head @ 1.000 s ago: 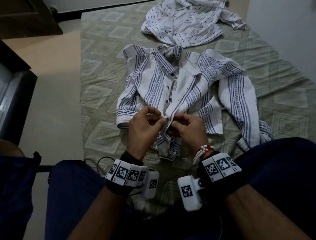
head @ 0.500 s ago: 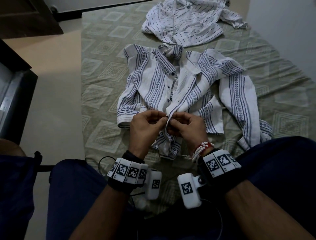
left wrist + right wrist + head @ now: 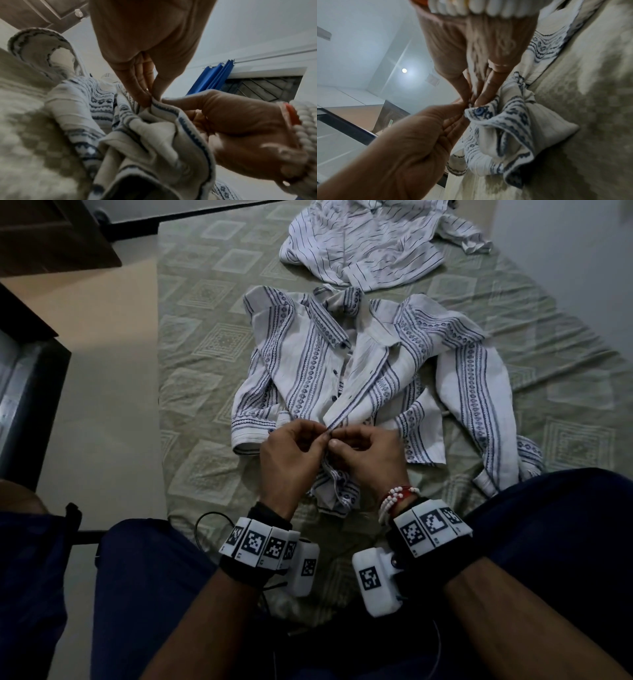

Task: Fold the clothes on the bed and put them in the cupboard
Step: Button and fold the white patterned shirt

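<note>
I log two items on my bed (image 3: 205, 344): a white shirt with blue patterned bands (image 3: 308, 371), lying front-up, collar at the far end, sleeves spread, placket part-open with dark buttons showing, lower front bunched; just beyond it, a crumpled white shirt with thin dark stripes (image 3: 359, 244).
</note>
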